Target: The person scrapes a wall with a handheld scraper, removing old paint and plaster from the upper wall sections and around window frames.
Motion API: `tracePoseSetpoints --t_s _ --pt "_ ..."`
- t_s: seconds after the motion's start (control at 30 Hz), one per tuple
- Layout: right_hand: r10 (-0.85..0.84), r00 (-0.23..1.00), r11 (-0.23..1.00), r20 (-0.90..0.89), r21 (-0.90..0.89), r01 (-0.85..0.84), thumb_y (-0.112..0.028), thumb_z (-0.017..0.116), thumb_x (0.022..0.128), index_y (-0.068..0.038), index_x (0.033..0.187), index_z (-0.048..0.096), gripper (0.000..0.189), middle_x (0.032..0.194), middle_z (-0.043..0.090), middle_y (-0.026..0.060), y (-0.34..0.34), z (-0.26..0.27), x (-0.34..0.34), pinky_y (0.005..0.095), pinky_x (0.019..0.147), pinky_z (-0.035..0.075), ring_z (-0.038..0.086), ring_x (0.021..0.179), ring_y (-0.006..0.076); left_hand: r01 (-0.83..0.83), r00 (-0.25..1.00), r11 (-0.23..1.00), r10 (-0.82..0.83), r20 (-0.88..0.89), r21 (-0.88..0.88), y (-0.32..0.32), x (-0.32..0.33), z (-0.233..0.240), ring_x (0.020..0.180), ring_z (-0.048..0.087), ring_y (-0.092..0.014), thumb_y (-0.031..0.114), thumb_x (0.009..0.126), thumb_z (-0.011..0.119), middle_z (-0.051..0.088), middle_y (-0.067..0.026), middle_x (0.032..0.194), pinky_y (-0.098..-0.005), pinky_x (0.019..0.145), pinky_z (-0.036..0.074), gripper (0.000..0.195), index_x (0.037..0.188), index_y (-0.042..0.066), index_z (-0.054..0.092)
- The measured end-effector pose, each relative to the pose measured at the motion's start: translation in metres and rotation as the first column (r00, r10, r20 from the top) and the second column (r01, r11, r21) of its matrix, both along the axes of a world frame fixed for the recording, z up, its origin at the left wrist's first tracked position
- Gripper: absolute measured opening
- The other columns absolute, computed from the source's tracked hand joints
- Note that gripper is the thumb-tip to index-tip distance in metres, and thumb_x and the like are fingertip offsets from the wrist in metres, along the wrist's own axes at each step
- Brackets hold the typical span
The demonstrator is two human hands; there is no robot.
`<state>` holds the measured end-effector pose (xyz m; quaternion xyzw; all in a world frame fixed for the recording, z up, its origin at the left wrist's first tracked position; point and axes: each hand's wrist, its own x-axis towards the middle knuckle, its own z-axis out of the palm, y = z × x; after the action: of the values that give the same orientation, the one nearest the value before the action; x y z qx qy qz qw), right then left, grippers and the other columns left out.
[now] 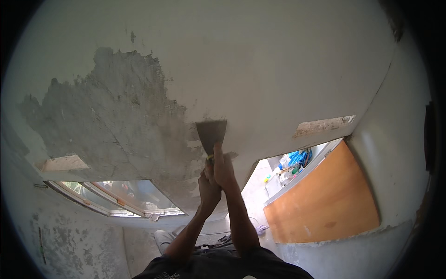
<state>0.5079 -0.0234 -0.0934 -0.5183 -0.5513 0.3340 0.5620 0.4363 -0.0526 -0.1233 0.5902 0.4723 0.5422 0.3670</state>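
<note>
My right hand [223,171] grips the handle of a wide-bladed scraper [211,133], with one finger stretched up along the blade's base. Just below it, my left hand [209,190] is closed around the lower part of the handle, most of which the fingers hide. The blade points up, and its broad edge meets the painted wall [264,87] beside a large bare patch [122,115]. That patch is grey and rough, with ragged paint edges and a thin diagonal crack. Small dark scrape marks show around the blade.
A sliding window [132,197] sits low on the left. To the right, an orange-brown door [327,198] stands open beside a bright doorway, where a blue bundle [299,157] and assorted containers lie. Pale recessed strips [324,125] mark the wall above both openings. A purple object [262,229] lies on the floor.
</note>
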Motion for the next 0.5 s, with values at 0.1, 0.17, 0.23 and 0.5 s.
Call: tracePoseSetpoints --t_s 0.1,0.17,0.23,0.5 --pt "0.046 0.992 0.982 -0.115 -0.178 -0.066 -0.023 0.039 0.097 0.001 0.107 0.051 0.029 0.057 0.052 0.017 0.0 0.047 0.004 0.0419 0.05 0.042 0.054 0.05 0.0319 0.129 0.972 0.99 -0.114 0.207 -0.059 0.011 0.004 0.032 0.062 0.061 -0.023 0.043 0.099 0.031 0.062 -0.0198 0.072 -0.0382 0.053 0.046 0.058 0.097 -0.01 0.054" --pt "0.063 0.989 0.982 -0.134 -0.167 -0.085 -0.022 0.038 0.097 0.001 0.112 0.049 0.029 0.058 0.052 0.0171 0.0 0.042 0.004 0.0416 0.05 0.042 0.054 0.051 0.032 0.107 0.975 0.994 -0.099 0.2 -0.034 0.003 0.005 0.03 0.061 0.06 -0.02 0.042 0.1 0.032 0.061 -0.0166 0.07 -0.0352 0.052 0.046 0.056 0.096 -0.009 0.054" --pt "0.036 0.999 0.999 0.027 -0.031 -0.035 -0.025 0.037 0.098 0.002 0.103 0.051 0.031 0.057 0.051 0.0162 -0.003 -0.001 0.003 0.0409 0.05 0.042 0.054 0.05 0.031 0.024 0.99 0.997 -0.014 0.14 -0.073 -0.006 0.007 -0.004 0.06 0.058 -0.015 0.041 0.1 0.033 0.059 -0.0125 0.067 -0.0313 0.05 0.044 0.053 0.094 -0.007 0.054" --pt "0.053 0.989 0.981 -0.138 -0.18 -0.078 -0.013 0.046 0.092 -0.003 0.118 0.045 0.028 0.061 0.052 0.016 0.001 0.052 0.002 0.042 0.051 0.042 0.053 0.054 0.0303 0.16 0.981 0.977 -0.141 0.133 -0.141 0.004 -0.005 0.044 0.06 0.059 -0.016 0.039 0.099 0.035 0.059 -0.0119 0.066 -0.0326 0.049 0.043 0.051 0.09 -0.006 0.055"
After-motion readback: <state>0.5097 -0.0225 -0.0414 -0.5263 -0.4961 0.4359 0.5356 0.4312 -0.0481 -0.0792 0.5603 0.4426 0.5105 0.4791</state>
